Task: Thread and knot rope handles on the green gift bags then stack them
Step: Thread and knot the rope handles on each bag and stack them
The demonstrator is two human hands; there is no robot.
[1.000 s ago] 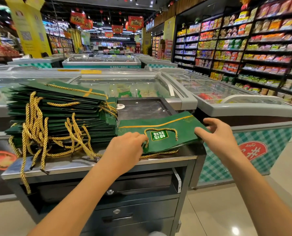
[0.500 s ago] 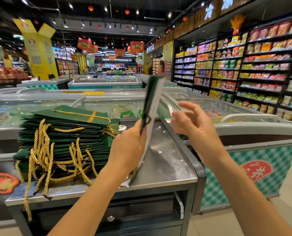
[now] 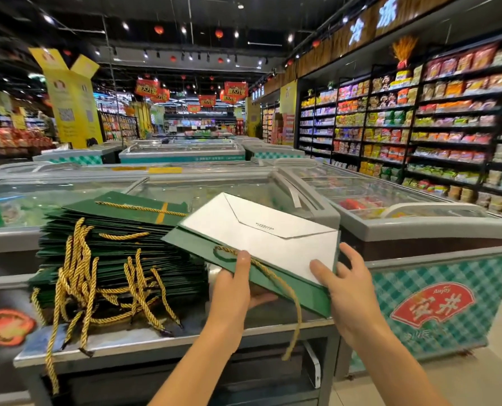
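We have one green gift bag (image 3: 302, 291) folded flat and lifted clear of the steel counter (image 3: 156, 341), tilted so that its white folded base faces up and its far end rises toward the chest freezer (image 3: 419, 227) behind. Our left hand (image 3: 232, 291) pinches the near long edge, thumb on top and fingers underneath, right where the gold rope handle (image 3: 295, 317) comes out of the bag; we judge that the grip sits there to keep the rope from sliding through its holes. From that spot the rope trails across the green face and hangs loose past the counter's front edge. Our right hand (image 3: 346, 291) is at the bag's right end with the thumb laid on the white panel and the other fingers spread and relaxed just beyond the edge, so it steadies the bag rather than clasping it. The stack (image 3: 121, 247) of finished bags lies on the left part of the counter, just beside the held bag, with its own gold ropes spilling over the front. Holding the bag flat and low near that pile suits either step that may come: checking the knot on this side, or laying the bag on top. The dangling rope could snag on the counter's edge, so it would be wise to gather it first; whether it is already knotted we cannot tell
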